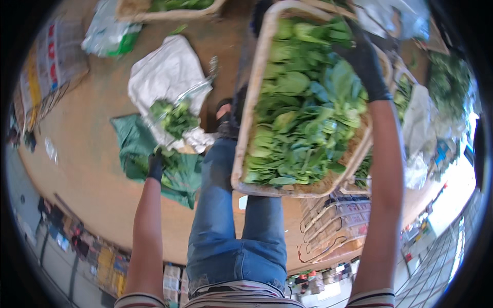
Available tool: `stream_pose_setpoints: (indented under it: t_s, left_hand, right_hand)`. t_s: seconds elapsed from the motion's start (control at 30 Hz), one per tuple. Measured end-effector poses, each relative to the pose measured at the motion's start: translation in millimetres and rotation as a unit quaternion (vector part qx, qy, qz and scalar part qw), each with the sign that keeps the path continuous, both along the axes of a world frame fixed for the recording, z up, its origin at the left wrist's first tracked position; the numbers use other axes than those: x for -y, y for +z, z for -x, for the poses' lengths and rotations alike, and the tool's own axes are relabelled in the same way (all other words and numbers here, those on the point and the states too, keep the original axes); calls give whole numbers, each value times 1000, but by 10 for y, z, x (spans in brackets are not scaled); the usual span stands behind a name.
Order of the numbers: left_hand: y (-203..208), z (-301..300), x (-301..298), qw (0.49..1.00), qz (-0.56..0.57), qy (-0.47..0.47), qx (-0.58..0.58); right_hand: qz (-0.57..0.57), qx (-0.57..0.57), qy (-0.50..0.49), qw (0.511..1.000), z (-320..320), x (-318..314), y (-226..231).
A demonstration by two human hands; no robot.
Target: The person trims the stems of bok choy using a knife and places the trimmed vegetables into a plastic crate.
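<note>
soft greens, best held by the stalk

nearest, the crate (247,118) stood right of the middle, hiding part of one leg of the jeans (215,205). its pale rim looked stiff. in it lay the greens (295,110), leaves overlapping; each was probably light, the full load heavy. the leaves would likely bruise or tear, so the firmer stalk ends seemed the place to take hold.

to the left, the gloved left hand (155,165) was at loose greens beside a green sack (129,143); whether its fingers had closed could not be told. beyond lay a white sack (163,61). farther, the gloved right hand (362,59) was over the crate's far right end, its grip too hidden to tell.
</note>
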State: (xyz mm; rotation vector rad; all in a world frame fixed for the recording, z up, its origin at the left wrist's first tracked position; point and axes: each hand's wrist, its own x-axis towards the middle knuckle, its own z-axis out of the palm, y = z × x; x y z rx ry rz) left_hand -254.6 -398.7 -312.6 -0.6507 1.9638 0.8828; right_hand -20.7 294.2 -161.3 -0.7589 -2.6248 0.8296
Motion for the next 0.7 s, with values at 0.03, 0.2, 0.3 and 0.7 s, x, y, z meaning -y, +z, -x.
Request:
stream_pose_setpoints:
  t_s: [0.03, 0.2, 0.3, 0.7]
  left_hand:
    - [-88, -144, -230, 999, 22, -42, 23]
    - [155, 133, -184, 935, 96, -270, -207]
    - [439, -457, -1372, 927, -97, -279, -232]
    - [2253, -2298, -3867, 694, -583, 149, 397]
  right_hand:
    - [-25, 52, 16, 998, -228, -210, -108]
    - [73, 176, -91, 978, 195, 146, -50]
    - [5, 230, -119, 966, -358, 42, 289]
    - [433, -144, -459, 762, -1397, 2193, 2007]
